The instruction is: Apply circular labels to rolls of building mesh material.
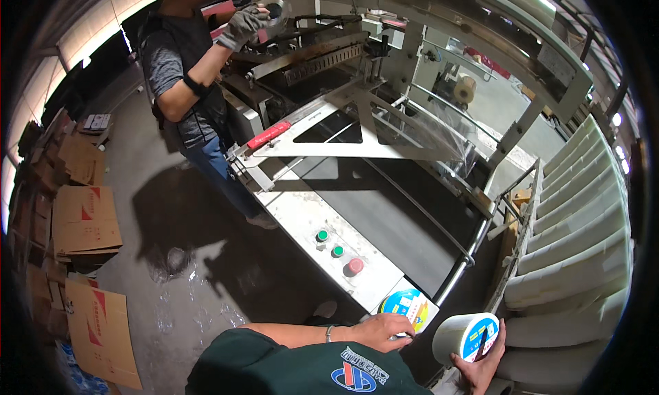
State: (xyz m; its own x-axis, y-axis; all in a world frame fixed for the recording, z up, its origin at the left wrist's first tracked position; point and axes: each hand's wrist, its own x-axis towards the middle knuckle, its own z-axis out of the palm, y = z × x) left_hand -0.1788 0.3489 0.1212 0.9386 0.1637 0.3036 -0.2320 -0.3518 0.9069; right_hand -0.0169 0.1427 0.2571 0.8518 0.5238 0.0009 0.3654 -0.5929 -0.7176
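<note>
From the person's head, the left of two side-by-side fisheye cameras looks down and ahead, the left hand (386,331) and right hand (486,362) close at the lower edge, the machine (302,212) reaching farther off.

Roll (453,339) smooth; cartons (86,223) matt cardboard; shirt (288,367) cloth.

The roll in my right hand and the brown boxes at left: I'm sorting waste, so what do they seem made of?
Roll: probably plastic film or tape; its side is pale and slightly glossy.
Boxes: most likely matt cardboard, judging by the plain tan panels.
</note>
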